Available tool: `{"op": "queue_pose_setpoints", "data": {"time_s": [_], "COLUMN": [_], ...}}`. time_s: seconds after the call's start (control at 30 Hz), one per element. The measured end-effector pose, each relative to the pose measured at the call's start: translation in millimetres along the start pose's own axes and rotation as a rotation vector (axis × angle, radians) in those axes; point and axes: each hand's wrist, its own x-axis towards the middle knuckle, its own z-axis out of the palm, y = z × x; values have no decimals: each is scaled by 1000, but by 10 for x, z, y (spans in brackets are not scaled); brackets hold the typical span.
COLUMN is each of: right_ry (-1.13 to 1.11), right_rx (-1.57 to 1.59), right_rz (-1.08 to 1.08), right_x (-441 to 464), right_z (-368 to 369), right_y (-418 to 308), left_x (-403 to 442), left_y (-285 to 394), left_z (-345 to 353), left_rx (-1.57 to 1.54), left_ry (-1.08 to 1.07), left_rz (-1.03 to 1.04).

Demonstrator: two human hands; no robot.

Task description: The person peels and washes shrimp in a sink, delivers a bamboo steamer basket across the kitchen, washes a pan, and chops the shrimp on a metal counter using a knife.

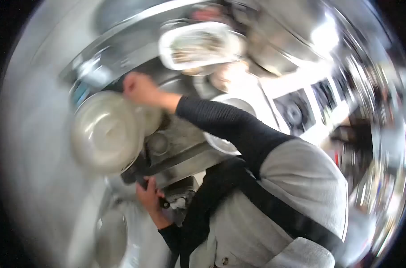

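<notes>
A large pan (107,134) with a pale, shiny inside is tilted over the left end of a metal sink (185,154). My left hand (150,195) is closed round its dark handle. On the pan's far side, my right hand (140,89) is a fist just above the rim. A dark shape shows beside the fist, but blur hides what the fingers hold, if anything. Partly behind the pan, a smaller pale bowl or pan (150,119) sits in the sink, near the round drain (158,144).
A white tray (166,48) with food scraps or utensils stands beyond the sink. A white round bowl (218,140) is under my right forearm. Stove burners (294,111) lie to the right, and a large metal pot (274,38) stands behind. A pale basin (111,236) is at lower left.
</notes>
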Motion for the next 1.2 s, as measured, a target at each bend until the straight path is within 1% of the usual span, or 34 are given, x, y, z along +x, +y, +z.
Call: {"op": "queue_pose_setpoints", "data": {"time_s": [0.03,0.1,0.17,0.23,0.3,0.33,0.37,0.43,0.5,0.57,0.63,0.67,0.7,0.77,0.83,0.9,0.93,1.03,1.07,1.1,1.13,1.17,1.2], "right_ry": [1,-62,-21,52,198,244,287,556,797,967,1112,1094,1073,1026,936,912,1112,1154,1139,1121,1127,1136,1121], "right_rx": [40,86,-72,-216,-154,-241,-327,-462,-410,-245,-128,-19,9,316,550,648,718,301,220,139,117,91,86], "right_rz": [-31,52,-44,-39,142,201,260,241,352,497,531,565,720,848,940,885,659,886,847,806,819,827,845], "right_x": [-253,-806,-1321,-1837,-2383,-2645,-2900,-3391,-3868,-4404,-4786,-5054,-5165,-5389,-5428,-5309,-5118,-5253,-5276,-5311,-5380,-5466,-5583], "right_z": [-335,-1102,-1719,-2258,-2759,-3005,-3233,-3543,-3831,-4093,-4225,-4286,-4319,-4302,-4280,-4326,-4389,-4885,-5136,-5433,-5701,-5995,-6320], "right_y": [-307,-860,-922,-1028,-1139,-1218,-1279,-1362,-1352,-1259,-1206,-1095,-1165,-1136,-1109,-1131,-1255,-972,-907,-834,-668,-440,-178], "left_x": [-1,-2,18,-38,-88,-131,-208,-378,-542,-829,-1063,-1189,-1316,-1558,-1743,-2115,-2244,-2463,-2434,-2335,-2238,-2218,-2164], "left_y": [124,258,409,584,741,818,893,988,954,878,561,353,115,-470,-1103,-1453,-1577,-1701,-1689,-1670,-1648,-1543,-1420], "left_z": [59,204,355,478,739,905,1108,1603,2178,2852,3514,3838,4148,4671,5134,5455,5619,6164,6374,6540,6706,6730,6709], "left_rx": [-39,-43,-49,-12,115,182,244,363,466,539,599,590,585,492,476,371,476,552,563,544,524,429,417], "left_ry": [-43,-262,-421,-580,-748,-829,-915,-1092,-1265,-1416,-1547,-1604,-1661,-1650,-1657,-1553,-1507,-1571,-1606,-1635,-1663,-1628,-1609], "left_rz": [-45,-40,-13,-5,-17,-25,-57,-108,-170,-207,-216,-178,-141,-152,49,175,296,190,156,209,263,262,343]}}
